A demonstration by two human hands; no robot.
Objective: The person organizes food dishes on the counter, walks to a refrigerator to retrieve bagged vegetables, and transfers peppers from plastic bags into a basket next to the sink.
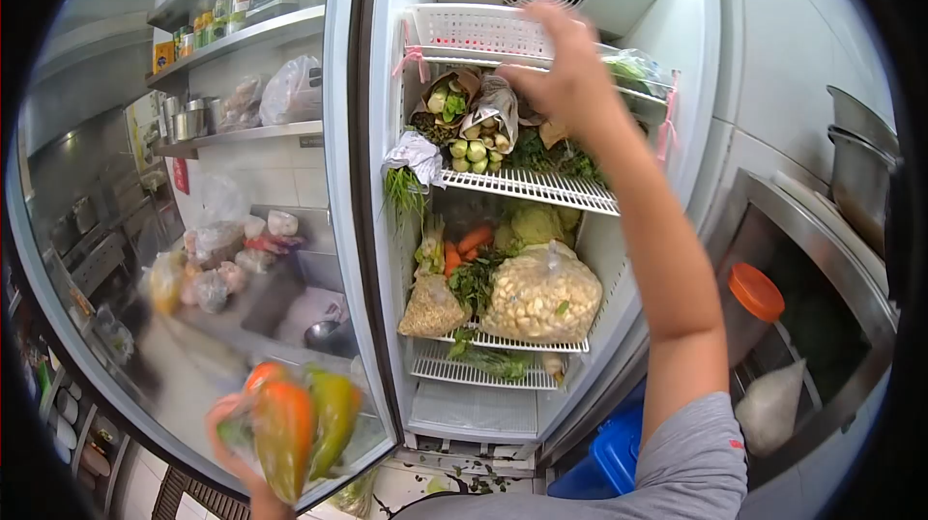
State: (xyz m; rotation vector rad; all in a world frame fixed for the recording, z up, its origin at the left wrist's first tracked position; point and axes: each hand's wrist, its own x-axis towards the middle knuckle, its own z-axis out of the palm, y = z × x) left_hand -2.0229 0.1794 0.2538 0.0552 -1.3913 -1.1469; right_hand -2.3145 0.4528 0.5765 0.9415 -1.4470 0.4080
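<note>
In my left hand (237, 447), low on the left, is a bunch of large bell peppers (285, 433). Some are orange and green, one is plain green, and clear plastic seems to cover them. The fingers are partly hidden behind the peppers. My right hand (570, 71) is raised at the top of an open fridge, in front of a white perforated basket (474, 32). Its thumb is spread away from the fingers, which are blurred near the basket's rim. Whether they touch the rim I cannot tell. Reddish contents show faintly through the basket's holes.
Wire shelves (541, 189) hold wrapped greens, carrots (471, 245) and a bag of pale peeled cloves (546, 293). The glass door (193, 346) stands open at left. A blue bin (604, 457) and a steel cabinet (764, 191) are at right. Leaf scraps litter the floor (416, 486).
</note>
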